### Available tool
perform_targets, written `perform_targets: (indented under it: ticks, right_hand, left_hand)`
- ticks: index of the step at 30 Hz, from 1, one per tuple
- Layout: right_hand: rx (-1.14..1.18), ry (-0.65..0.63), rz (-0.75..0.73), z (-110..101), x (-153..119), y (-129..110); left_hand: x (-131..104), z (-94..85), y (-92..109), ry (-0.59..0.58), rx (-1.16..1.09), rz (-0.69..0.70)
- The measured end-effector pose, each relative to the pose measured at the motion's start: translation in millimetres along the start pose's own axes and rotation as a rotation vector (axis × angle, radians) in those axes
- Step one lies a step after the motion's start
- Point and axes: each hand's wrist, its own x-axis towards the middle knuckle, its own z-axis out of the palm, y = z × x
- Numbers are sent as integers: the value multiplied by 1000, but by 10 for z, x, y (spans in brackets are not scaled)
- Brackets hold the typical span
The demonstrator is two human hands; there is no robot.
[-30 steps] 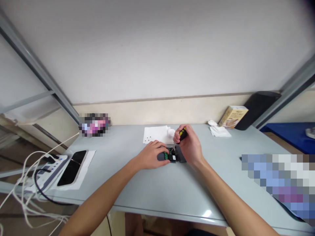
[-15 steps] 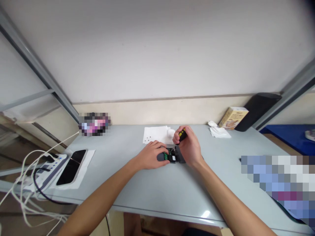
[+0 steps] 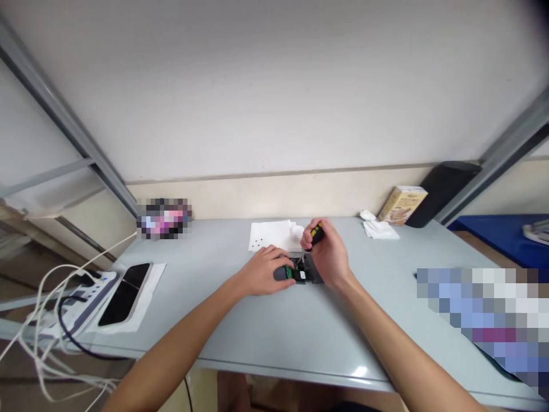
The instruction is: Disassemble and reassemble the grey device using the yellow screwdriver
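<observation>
On the grey table (image 3: pixel 206 320) lies an opened dark device (image 3: pixel 281 273) with a green circuit board (image 3: pixel 289 272) and black inner parts; its kind is not clear. My left hand (image 3: pixel 266 271) is closed round its left end, thumb in front and fingers behind. In the fist of my right hand (image 3: pixel 329 254) is a screwdriver (image 3: pixel 317 233) with a black and yellow handle, tilted over the device. Its tip is hard to make out among the parts. My right hand and wrist hide part of the device's right side.
Several small dark screws (image 3: pixel 258 243) lie on white paper (image 3: pixel 274 232) behind the device, beside a white round object (image 3: pixel 296 232). At the left are a phone (image 3: pixel 125 294) and a power strip (image 3: pixel 81 306) with tangled cables. Tissue (image 3: pixel 380 229), a yellow box (image 3: pixel 403 205) and a black cylinder (image 3: pixel 444 191) stand back right.
The view has shifted slightly. Both hands keep their grips on the device and the screwdriver, with hardly any visible movement.
</observation>
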Motion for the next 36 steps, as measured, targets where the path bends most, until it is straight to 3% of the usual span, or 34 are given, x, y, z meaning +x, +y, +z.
perform_targets:
  ticks: [13,36]
  right_hand:
    - [-17,5,-21,18,-6,-21]
    - [187,51,45,-52,63,-130]
  left_hand:
    - [1,-24,32,13,5,-2]
    - [32,33,22,120,-51,-17]
